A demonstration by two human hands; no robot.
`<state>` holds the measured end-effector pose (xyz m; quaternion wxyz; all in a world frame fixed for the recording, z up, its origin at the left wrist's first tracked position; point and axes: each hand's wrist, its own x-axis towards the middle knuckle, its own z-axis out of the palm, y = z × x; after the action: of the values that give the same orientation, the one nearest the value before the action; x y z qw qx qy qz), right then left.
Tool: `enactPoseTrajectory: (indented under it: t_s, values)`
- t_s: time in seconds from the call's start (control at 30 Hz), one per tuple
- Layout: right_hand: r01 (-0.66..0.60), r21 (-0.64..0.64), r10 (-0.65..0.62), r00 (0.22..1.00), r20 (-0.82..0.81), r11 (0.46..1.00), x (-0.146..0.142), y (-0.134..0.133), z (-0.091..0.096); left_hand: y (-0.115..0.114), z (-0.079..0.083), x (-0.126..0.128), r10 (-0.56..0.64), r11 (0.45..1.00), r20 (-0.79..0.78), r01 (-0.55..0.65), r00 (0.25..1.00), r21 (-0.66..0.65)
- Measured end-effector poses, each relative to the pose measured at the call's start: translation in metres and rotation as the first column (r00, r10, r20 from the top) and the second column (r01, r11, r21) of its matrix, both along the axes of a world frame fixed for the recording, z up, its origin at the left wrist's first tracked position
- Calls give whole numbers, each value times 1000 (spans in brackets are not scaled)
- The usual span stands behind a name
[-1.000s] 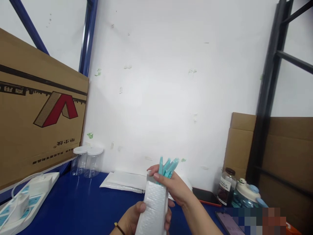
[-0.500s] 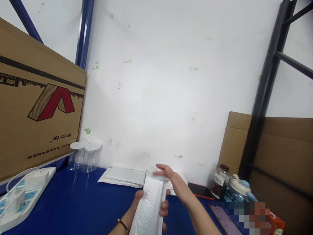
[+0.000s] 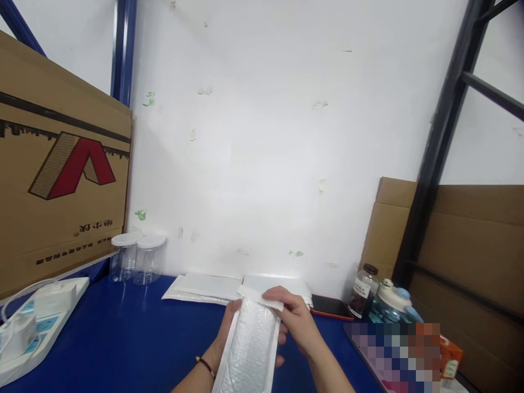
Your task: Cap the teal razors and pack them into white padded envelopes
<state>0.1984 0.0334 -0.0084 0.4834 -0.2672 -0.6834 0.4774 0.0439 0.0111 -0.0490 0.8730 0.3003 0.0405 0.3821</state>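
Note:
A white bubble mailer (image 3: 249, 344) stands tilted in front of me, its top flap (image 3: 262, 297) folded over towards me. My left hand (image 3: 229, 327) wraps around the mailer from behind; the thumb lies along its left edge and fingertips come round the right edge. A dark bracelet (image 3: 204, 367) is on that wrist. My right hand (image 3: 292, 314) is closed on the flap at its right end, fingers on top of the fold. Behind the mailer, more white mailers lie in two flat stacks, a left one (image 3: 200, 287) and a right one (image 3: 303, 289).
On the blue table (image 3: 135, 338) stand two clear jars with white lids (image 3: 149, 259) and a white power strip (image 3: 45, 327). At right are a phone (image 3: 331, 307), a brown-capped bottle (image 3: 362, 292), a blue water jug (image 3: 388, 303) and an orange box (image 3: 450, 355). A big carton (image 3: 82, 180) stands left.
My right hand has come down onto the top of the mailer, and the flap that stood up is now folded over. The camera view has shifted slightly.

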Motion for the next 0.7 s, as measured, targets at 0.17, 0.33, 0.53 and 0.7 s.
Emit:
enactPoseTrajectory:
  t_s: [0.17, 0.33, 0.53, 0.7]
  values:
    - [-44, 47, 41, 997, 60, 998, 12, 0, -6, 3, -3, 4, -65, 998, -40, 64, 997, -10]
    - [140, 75, -144, 988, 61, 987, 16, 7, -14, 7, 7, -7, 103, 978, -293, -43, 950, 204]
    - [103, 45, -105, 992, 65, 994, 21, 8, -15, 15, 22, -15, 785, 619, -507, -434, 355, 655]
    - [9, -12, -8, 998, 55, 1000, 30, 6, -12, 16, 23, -16, 807, 589, -508, -361, 300, 723]
